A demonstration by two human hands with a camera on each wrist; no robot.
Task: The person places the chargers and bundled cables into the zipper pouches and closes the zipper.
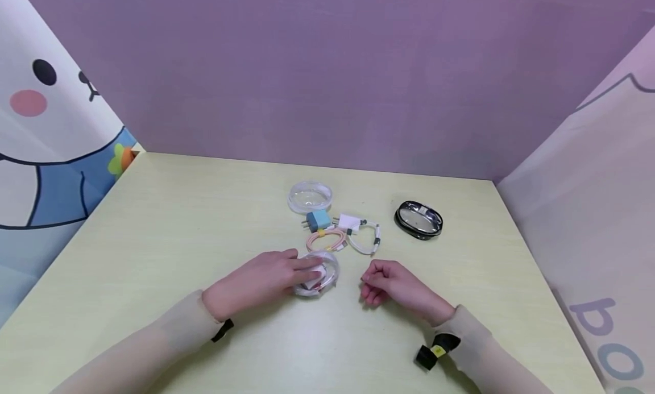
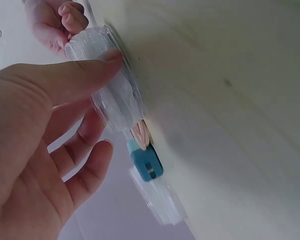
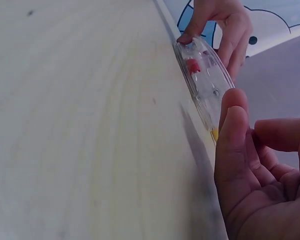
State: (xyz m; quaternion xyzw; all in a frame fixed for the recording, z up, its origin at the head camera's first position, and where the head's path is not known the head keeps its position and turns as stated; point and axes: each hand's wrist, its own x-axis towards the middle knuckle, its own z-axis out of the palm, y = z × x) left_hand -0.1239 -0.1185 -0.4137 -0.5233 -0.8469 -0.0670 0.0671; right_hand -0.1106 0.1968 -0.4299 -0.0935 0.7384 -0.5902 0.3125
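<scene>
My left hand [image 1: 278, 274] grips a round clear plastic case [image 1: 331, 269] by its left side, with the thumb low and fingers over the top. A white charger-like piece and a red bit [image 3: 193, 65] show inside the case. To the right of it my right hand [image 1: 391, 286] stays just above the table, fingers curled and thumb tip against them. I see nothing held there, though the fingertips hide part of the gap. Beyond the case lie a coiled pink cable [image 1: 312, 240], a blue plug adapter [image 1: 319, 220], a white plug adapter [image 1: 349, 223] and a white cable [image 1: 360, 249].
Farther back sits another round clear case [image 1: 309, 195]. A black-rimmed oval case [image 1: 419, 219] lies to the right. The pale wooden table [image 1: 153, 223] meets a purple backdrop [image 1: 317, 81] behind and printed cloths at both sides.
</scene>
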